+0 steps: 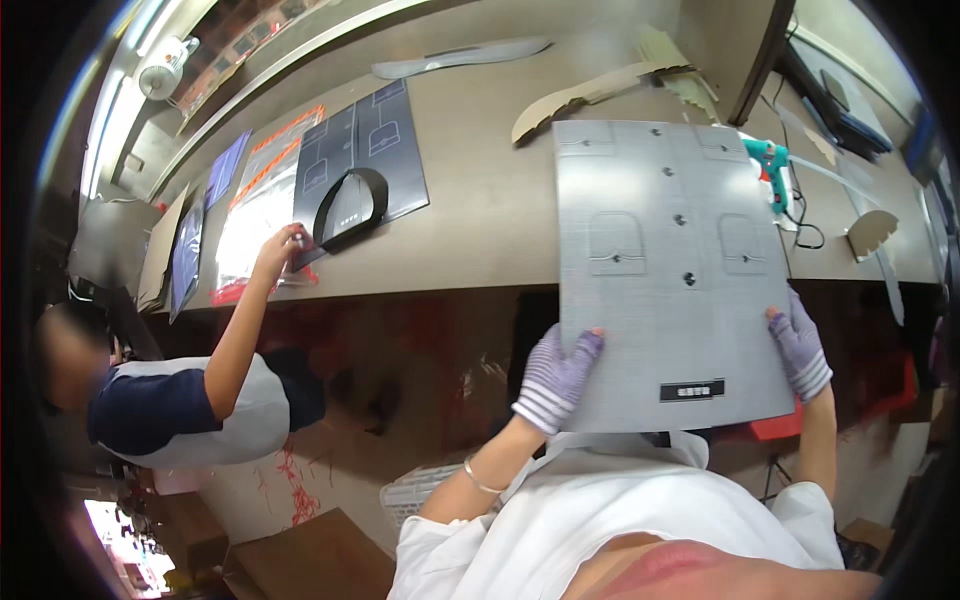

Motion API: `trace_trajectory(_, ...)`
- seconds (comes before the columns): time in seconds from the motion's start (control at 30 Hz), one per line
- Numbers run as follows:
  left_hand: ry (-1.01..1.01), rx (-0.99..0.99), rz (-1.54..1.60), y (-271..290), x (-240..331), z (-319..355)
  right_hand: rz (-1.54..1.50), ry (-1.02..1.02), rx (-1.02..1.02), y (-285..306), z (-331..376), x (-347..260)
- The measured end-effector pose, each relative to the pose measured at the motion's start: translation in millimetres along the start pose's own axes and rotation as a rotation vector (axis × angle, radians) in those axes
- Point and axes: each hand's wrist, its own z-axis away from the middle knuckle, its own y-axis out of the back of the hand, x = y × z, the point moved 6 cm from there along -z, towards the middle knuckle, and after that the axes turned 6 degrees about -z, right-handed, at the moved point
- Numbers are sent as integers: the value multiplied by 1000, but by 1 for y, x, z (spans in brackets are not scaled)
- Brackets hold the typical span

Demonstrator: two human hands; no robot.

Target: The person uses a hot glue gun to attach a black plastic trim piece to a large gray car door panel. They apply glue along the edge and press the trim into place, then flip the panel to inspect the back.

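Observation:
A large grey printed board [650, 330] is held up in front of me, its far part over the table. It shows a jacket front with buttons, several pockets and a small black label near the lower edge. My left hand [558, 378], in a purple-and-white striped fingerless glove, grips the board's lower left edge with the thumb on the face. My right hand [800, 348], gloved alike, holds the right edge with its thumb on the face. The other fingers are partly hidden behind the board.
A teal glue gun [770, 172] with a black cord lies beyond the board's right edge. Curved card strips [590, 95] lie at the back of the table [470, 200]. On the left, a co-worker's hand [280, 245] touches clear plastic bags near a dark printed board [405, 165] and a black band [375, 195].

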Motion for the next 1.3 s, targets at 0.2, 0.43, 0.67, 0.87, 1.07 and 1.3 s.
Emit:
trace_trajectory(0.2,117,13,-40,46,23,-62,37,-135,-88,-30,-77,-20)
trace_trajectory(0.43,50,14,-136,73,32,-74,91,-171,-185,-58,-87,-33)
trace_trajectory(0.67,64,102,-173,93,22,-31,140,-154,-326,-67,-52,-51)
trace_trajectory(0.87,66,101,-207,141,19,-16,98,267,-260,-72,-71,-84)
trace_trajectory(1.07,28,118,-242,161,-11,-23,675,555,77,-79,-120,-43)
trace_trajectory(1.3,-174,264,-207,157,-13,-4,995,502,-46,-87,-134,-25)
